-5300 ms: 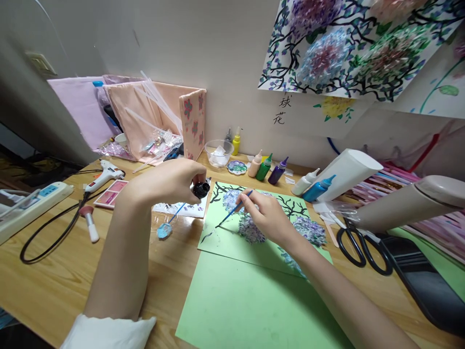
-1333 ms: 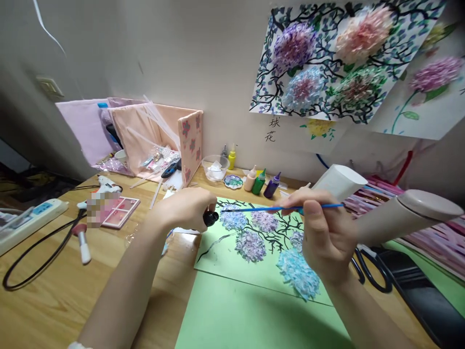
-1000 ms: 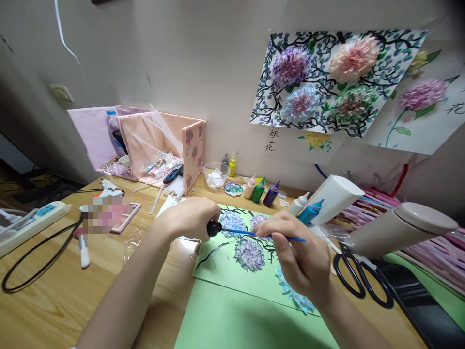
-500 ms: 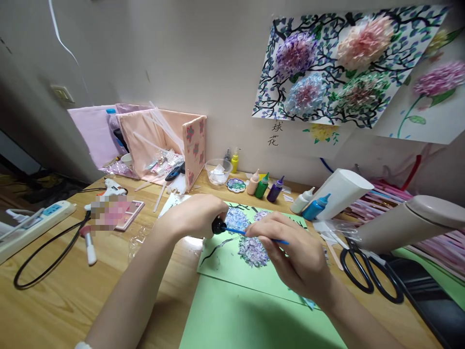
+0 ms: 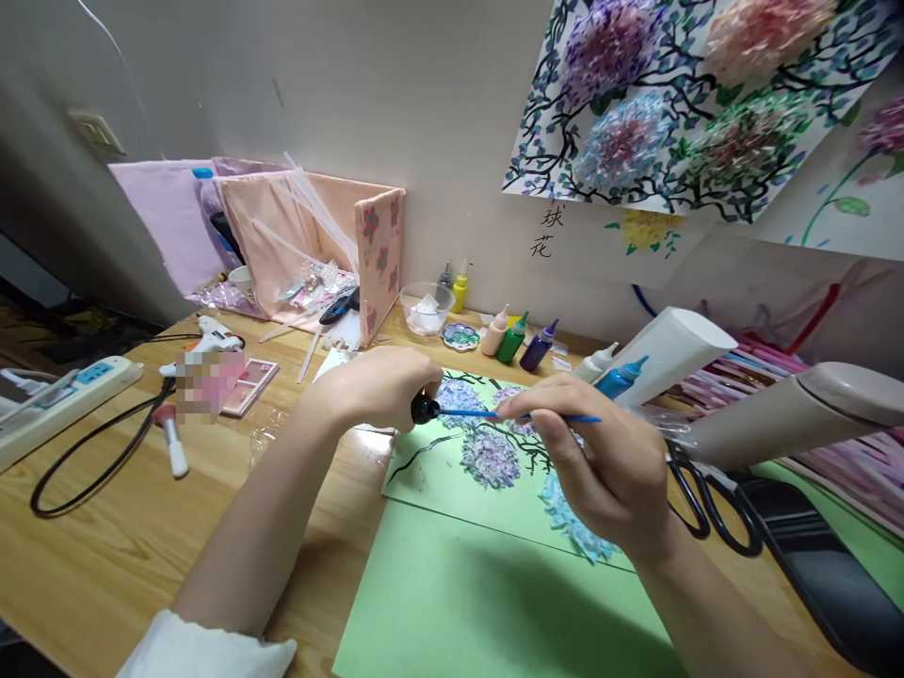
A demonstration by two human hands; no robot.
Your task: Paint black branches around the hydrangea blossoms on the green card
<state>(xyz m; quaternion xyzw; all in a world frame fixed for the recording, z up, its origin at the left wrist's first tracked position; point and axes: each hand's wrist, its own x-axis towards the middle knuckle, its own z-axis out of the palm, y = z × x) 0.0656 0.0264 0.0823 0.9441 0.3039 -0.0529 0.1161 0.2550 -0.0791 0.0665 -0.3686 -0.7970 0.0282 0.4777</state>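
My left hand (image 5: 388, 386) grips a small black paint bottle (image 5: 425, 409), tipped sideways with its mouth to the right; much of the bottle is hidden by the hand. Between the fingers of my right hand (image 5: 600, 452) is a thin blue paintbrush (image 5: 470, 412), held level, its tip at the bottle's mouth. Both hands hover over a light green sheet (image 5: 430, 476) bearing black painted branches. Purple-blue ruffled flowers, one of them a lilac flower (image 5: 490, 459), are on it. A light blue flower (image 5: 572, 518) shows under my right hand.
Paint bottles stand along the wall, among them a green bottle (image 5: 512, 341) and a blue one (image 5: 620, 379). Black-handled scissors (image 5: 713, 508) lie at right beside a tumbler (image 5: 769, 419). At left are a glue gun (image 5: 212, 337), a power strip (image 5: 71, 400) and a fabric box (image 5: 381, 268).
My right hand has shifted right, drawing the brush partly away from the bottle, and more of the light blue flower shows. The view has tilted down slightly.
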